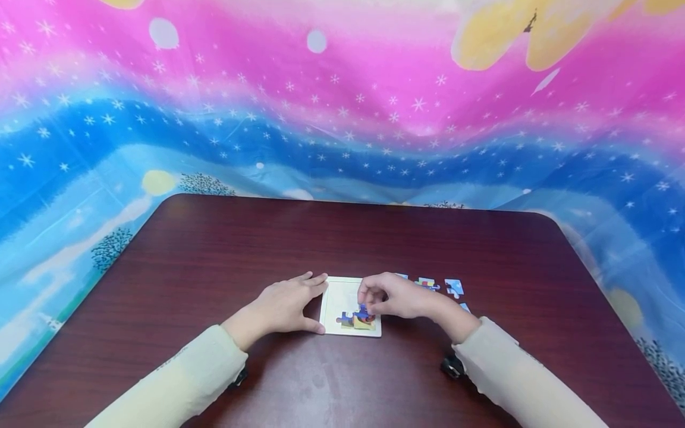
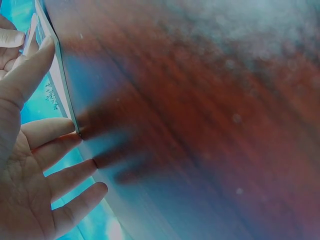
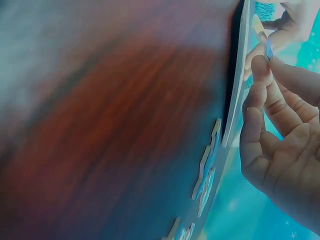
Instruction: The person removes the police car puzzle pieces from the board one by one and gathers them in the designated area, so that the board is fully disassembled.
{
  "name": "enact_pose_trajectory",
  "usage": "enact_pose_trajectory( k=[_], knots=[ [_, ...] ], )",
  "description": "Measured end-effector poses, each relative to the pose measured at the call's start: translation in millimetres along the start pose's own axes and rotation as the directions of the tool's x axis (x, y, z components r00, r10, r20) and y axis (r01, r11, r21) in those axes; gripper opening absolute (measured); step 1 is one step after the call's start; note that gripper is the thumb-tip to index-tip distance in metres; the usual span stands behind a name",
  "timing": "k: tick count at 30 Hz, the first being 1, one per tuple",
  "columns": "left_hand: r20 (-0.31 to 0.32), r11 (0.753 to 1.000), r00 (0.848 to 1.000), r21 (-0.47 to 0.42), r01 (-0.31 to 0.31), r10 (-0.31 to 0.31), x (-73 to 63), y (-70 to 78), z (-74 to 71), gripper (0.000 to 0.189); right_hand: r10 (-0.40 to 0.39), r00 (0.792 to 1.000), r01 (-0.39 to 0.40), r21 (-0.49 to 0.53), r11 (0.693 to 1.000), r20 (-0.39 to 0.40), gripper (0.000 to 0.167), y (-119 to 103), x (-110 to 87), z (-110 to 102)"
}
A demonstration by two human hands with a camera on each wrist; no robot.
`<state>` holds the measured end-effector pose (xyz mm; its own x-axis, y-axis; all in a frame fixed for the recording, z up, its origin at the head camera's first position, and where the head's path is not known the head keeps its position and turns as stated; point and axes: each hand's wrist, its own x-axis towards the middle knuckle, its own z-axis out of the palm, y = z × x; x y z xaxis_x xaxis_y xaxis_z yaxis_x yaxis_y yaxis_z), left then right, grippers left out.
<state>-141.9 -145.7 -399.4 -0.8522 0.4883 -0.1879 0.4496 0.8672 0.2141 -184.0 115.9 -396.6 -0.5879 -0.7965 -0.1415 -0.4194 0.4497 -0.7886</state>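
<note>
A pale square puzzle board [image 1: 334, 297] lies on the table with a few joined puzzle pieces [image 1: 346, 321] in its lower right part. My left hand [image 1: 286, 303] rests along the board's left edge, fingers extended at the far corner and thumb at the near one. In the left wrist view the left fingers [image 2: 67, 177] are spread, with tips at the edge. Above the board's right side, my right hand [image 1: 396, 295] pinches a puzzle piece [image 3: 269, 48] between thumb and index finger. The piece is tilted and overlaps the joined pieces in the head view.
Several loose puzzle pieces [image 1: 453, 288] lie to the right of the board, partly behind the right hand and forearm. The dark red-brown table [image 1: 257, 238] reaches back to a colourful cloth backdrop [image 1: 342, 119].
</note>
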Motion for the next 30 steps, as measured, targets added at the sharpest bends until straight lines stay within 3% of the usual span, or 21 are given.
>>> enact_pose_trajectory(
  k=[19, 30],
  knots=[
    [-0.004, 1.000, 1.000, 0.002, -0.007, 0.007, 0.1, -1.3, -0.2, 0.085, 0.020, 0.998, -0.023, -0.060, 0.998, -0.056, 0.010, 12, -32.0, -15],
    [0.004, 1.000, 1.000, -0.007, 0.001, -0.001, -1.3, 0.5, -0.8, 0.085, 0.092, 0.994, -0.095, -0.046, 0.994, -0.064, 0.013, 20, -53.1, -17]
  ],
)
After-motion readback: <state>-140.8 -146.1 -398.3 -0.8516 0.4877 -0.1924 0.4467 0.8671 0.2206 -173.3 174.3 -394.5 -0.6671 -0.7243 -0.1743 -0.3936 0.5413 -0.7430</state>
